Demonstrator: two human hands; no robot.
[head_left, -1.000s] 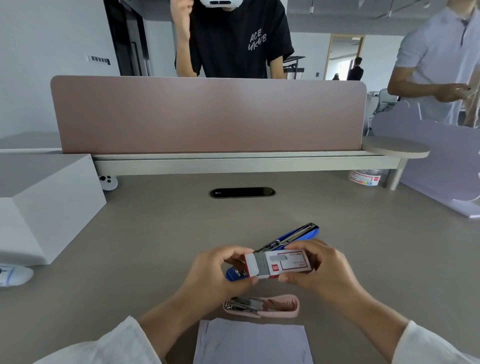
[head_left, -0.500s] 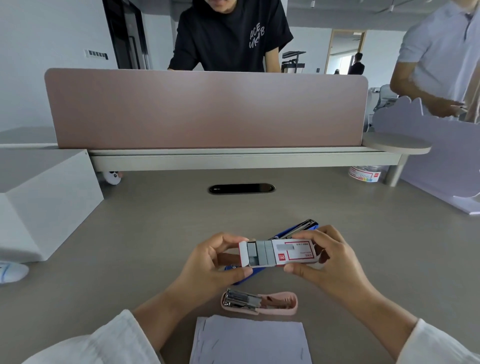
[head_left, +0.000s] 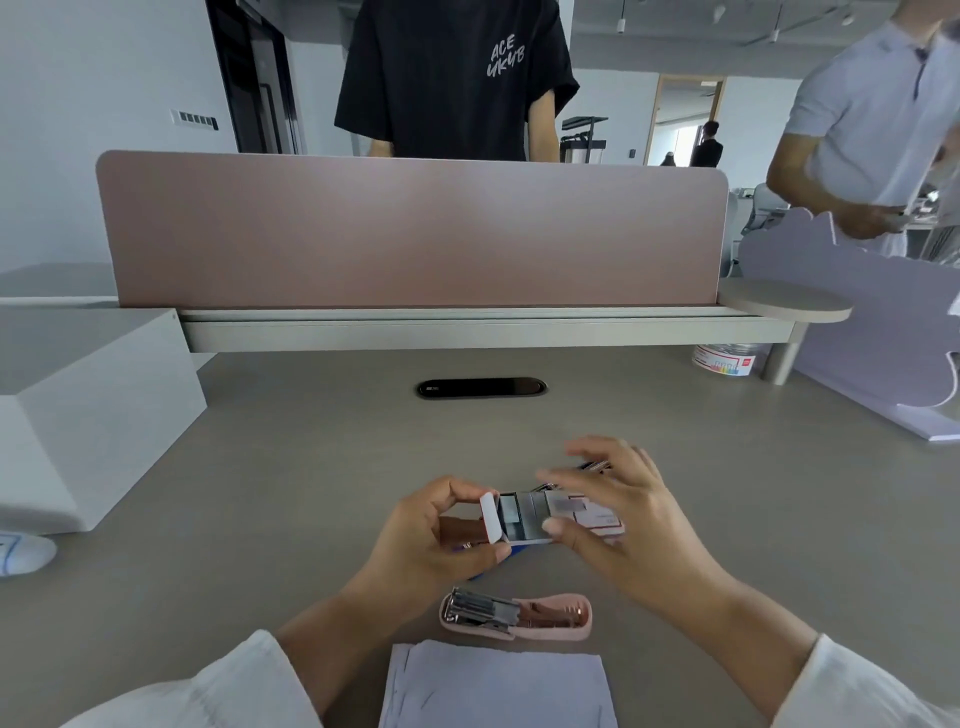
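The wide grey desk (head_left: 260, 467) runs up to a dusty-pink partition panel (head_left: 410, 228) at twelve o'clock. A stack of white paper sheets (head_left: 498, 686) lies at six o'clock, and just beyond it a pink plastic stapler (head_left: 519, 616) lies opened, its metal channel exposed. A blue stapler (head_left: 511, 553) sits mostly hidden under the hands.

The small white cardboard staple box (head_left: 524, 519), printed in red, is held above the desk's centre with its inner tray slid out toward nine o'clock. The left hand (head_left: 431, 540) pinches the tray end between curled forefinger and thumb. The right hand (head_left: 623, 525) has its thumb on the sleeve's near edge; its fingers are spread above and blurred, so whether they clamp the sleeve cannot be told.

The step looks like opening the staple box to reload. Next, a staple strip wants lifting out with the fingertips, the tray kept level so nothing spills.
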